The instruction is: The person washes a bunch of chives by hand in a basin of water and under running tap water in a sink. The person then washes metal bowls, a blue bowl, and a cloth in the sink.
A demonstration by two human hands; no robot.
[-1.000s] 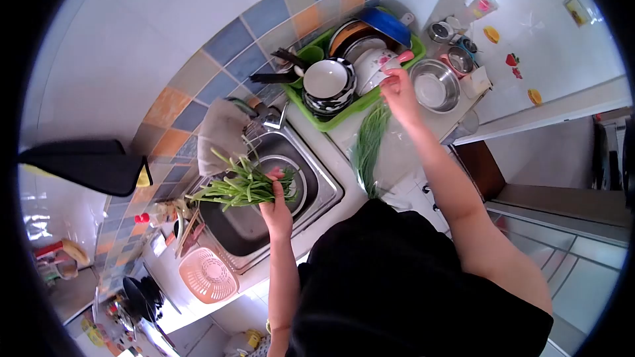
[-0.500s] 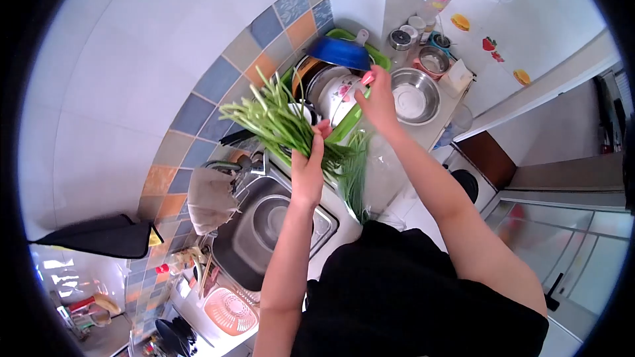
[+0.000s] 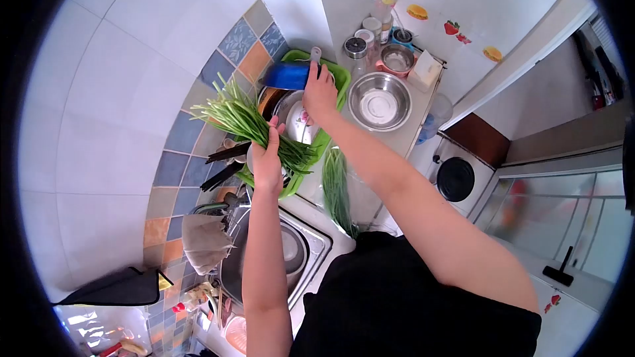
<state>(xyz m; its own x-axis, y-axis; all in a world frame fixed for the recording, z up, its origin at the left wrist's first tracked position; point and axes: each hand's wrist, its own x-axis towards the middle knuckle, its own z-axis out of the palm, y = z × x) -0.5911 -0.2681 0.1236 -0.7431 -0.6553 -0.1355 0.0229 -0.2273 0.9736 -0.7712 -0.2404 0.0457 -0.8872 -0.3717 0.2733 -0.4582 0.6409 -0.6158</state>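
Note:
My left hand [image 3: 268, 162] is closed around a bunch of green chives [image 3: 238, 116], whose pale cut ends fan out up and left. The leafy ends hang to the right over a green dish rack [image 3: 342, 82]. My right hand [image 3: 320, 98] has its fingers bent over the right end of a blue basin [image 3: 286, 75] lying on top of the rack. A grey handle [image 3: 315, 54] sticks up beside it. Below, partly hidden by my right hand, a white flowered bowl [image 3: 301, 129] leans among other dishes. More chives [image 3: 337, 192] lie in clear plastic on the counter.
A metal bowl [image 3: 380, 101] stands right of the rack, with jars [image 3: 355, 47] and a small pot [image 3: 397, 59] behind. The sink [image 3: 291, 251] lies nearer me, with a cloth [image 3: 204, 241] hung beside it. Black-handled utensils [image 3: 225, 175] stick out left of the rack.
My right hand has moved farther onto the blue basin's end. My left hand keeps the chives and has moved left over the rack's near end. The camera view has shifted.

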